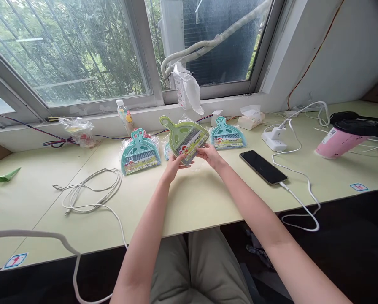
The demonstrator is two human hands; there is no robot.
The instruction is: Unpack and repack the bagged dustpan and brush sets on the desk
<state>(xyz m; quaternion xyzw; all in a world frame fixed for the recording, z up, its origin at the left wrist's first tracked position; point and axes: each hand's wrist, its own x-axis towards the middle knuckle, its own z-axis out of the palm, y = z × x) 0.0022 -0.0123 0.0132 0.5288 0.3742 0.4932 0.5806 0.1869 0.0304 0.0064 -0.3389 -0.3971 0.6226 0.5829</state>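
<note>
A green dustpan and brush set (186, 137) in clear wrapping is raised a little over the desk, its handle tilted up to the left. My left hand (175, 164) grips its lower left edge, and my right hand (210, 154) grips the lower right. On the left, a stack of teal wrapped dustpan sets (139, 153) leans upright, with a pink edge showing behind. Another teal dustpan set (227, 134) stands to the right. Behind the green one, part of a further wrapped blue piece is mostly hidden.
The pale desk (201, 198) holds a coiled white cable (108, 185) at left. On the right lie a phone (263, 167) on a charging cord, a white adapter (274, 138) and a pink tumbler (339, 141). A bottle (124, 116) and tissue pack (251, 117) stand by the window.
</note>
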